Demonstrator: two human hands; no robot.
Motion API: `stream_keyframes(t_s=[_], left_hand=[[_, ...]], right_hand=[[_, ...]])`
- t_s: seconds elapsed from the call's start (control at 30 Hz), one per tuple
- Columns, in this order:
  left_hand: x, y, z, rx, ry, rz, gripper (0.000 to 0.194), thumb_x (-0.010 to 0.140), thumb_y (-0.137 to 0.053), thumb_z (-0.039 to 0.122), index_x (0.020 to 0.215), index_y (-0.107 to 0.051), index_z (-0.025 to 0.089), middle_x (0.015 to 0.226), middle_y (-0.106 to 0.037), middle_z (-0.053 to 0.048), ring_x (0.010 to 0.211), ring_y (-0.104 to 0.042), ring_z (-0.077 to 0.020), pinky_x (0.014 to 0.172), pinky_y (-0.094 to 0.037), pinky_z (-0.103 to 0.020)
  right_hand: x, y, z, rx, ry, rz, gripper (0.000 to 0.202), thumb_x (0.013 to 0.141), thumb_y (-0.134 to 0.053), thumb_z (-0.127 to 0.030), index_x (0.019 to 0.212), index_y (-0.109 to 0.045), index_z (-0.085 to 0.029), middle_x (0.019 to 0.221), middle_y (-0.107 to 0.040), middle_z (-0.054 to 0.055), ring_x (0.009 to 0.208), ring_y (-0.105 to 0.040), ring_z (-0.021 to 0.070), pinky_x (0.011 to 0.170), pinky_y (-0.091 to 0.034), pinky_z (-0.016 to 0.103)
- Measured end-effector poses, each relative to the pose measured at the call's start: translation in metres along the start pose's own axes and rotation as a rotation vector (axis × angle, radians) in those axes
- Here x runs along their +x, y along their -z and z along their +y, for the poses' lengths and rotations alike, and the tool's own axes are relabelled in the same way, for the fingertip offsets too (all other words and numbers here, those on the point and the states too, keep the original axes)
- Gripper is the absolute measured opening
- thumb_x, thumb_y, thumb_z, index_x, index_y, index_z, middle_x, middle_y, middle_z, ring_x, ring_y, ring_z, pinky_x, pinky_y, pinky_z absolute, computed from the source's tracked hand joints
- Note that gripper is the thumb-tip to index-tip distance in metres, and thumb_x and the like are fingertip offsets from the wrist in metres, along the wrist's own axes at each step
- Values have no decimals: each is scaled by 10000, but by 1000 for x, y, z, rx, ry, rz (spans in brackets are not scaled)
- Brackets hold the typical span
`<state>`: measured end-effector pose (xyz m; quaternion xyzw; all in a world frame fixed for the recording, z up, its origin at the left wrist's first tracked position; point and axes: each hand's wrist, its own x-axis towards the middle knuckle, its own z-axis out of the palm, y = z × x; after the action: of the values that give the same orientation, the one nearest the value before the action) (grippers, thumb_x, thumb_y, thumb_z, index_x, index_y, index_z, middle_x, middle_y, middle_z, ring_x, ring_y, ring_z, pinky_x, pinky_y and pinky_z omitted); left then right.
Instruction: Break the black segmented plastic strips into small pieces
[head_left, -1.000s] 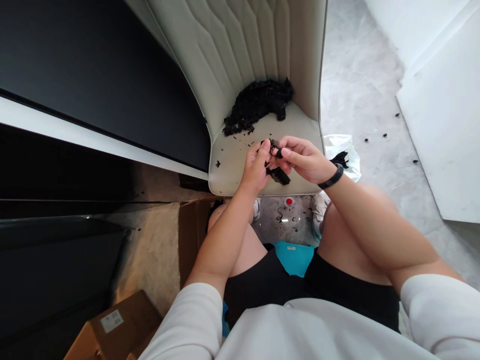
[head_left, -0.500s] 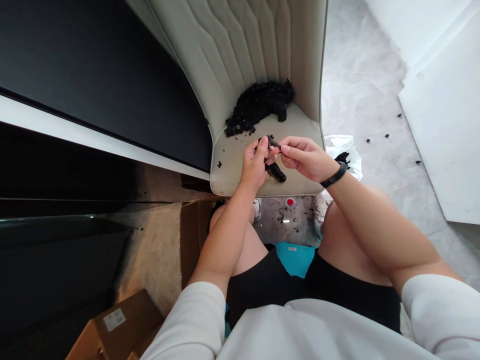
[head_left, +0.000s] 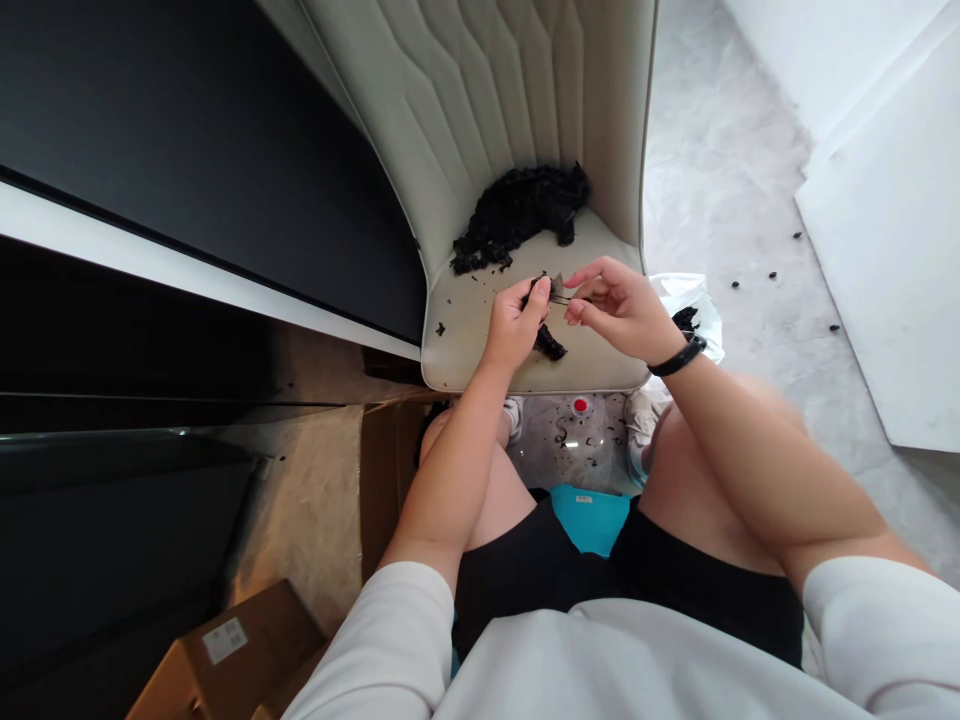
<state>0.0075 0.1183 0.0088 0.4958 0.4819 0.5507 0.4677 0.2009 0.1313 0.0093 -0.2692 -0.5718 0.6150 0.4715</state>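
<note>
My left hand (head_left: pixel 517 318) is closed around a ragged black strip-like piece (head_left: pixel 551 343), whose lower end hangs out below the fingers over the chair seat. A small greyish flap (head_left: pixel 556 284) shows at its thumb tip. From there a thin dark strand (head_left: pixel 561 299) runs across to my right hand (head_left: pixel 616 310). The right thumb and a finger pinch the strand's end, while the index finger is lifted apart. Beyond both hands, a crumpled black heap (head_left: pixel 521 215) lies on the seat against the backrest. What the black material is, I cannot tell.
Black crumbs lie on the pale padded chair (head_left: pixel 465 345). A white plastic bag (head_left: pixel 679 290) with black scraps stands at its right. Below the seat is a clear container (head_left: pixel 555 460) with a red cap and dark bits. Cardboard box (head_left: pixel 247 635) lower left; dark panel (head_left: pixel 225 180) left.
My right hand has shifted slightly right and its fingers have spread, with a thin strand now stretched between the hands. The left hand has moved a little to the right with its black piece.
</note>
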Motion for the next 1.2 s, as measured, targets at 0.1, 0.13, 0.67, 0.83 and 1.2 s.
stream_keyframes(t_s=[0.1, 0.13, 0.67, 0.83, 1.2], left_hand=[[2, 2, -3, 40, -49, -2, 635, 977, -789, 687, 641, -535, 212, 605, -441, 45, 582, -410, -104, 566, -347, -269], [2, 2, -4, 69, -76, -20, 638, 990, -763, 701, 647, -540, 212, 614, -445, 41, 590, -410, -106, 574, -347, -274], [-3, 8, 2, 389, -257, -137, 637, 1105, -536, 736, 737, -571, 217, 680, -579, 8, 681, -540, -136, 683, -437, -309], [-3, 10, 6, 441, -279, -46, 626, 1086, -570, 749, 764, -627, 214, 710, -604, 2, 717, -555, -144, 719, -455, -313], [9, 19, -11, 373, -172, 17, 634, 1079, -530, 796, 835, -644, 222, 793, -636, -23, 756, -600, -144, 681, -473, -285]], right_hand=[[0, 0, 7, -214, 82, 35, 301, 952, -898, -476, 988, -728, -231, 877, -739, 49, 796, -697, 221, 741, -559, 349], [0, 0, 9, -301, 106, 23, 265, 993, -846, -463, 963, -727, -228, 871, -742, 53, 792, -689, 223, 754, -545, 355], [6, -3, 13, -493, 133, -68, 416, 1048, -721, -581, 894, -760, -196, 835, -729, 54, 746, -573, 193, 706, -447, 353], [8, 7, 15, -563, 166, 6, 551, 1072, -639, -715, 1072, -855, -209, 943, -807, 94, 888, -712, 259, 841, -565, 408], [1, 91, -8, -672, 270, 446, 349, 1137, -628, -437, 1447, -721, -304, 1214, -860, 100, 1124, -788, 257, 1024, -611, 460]])
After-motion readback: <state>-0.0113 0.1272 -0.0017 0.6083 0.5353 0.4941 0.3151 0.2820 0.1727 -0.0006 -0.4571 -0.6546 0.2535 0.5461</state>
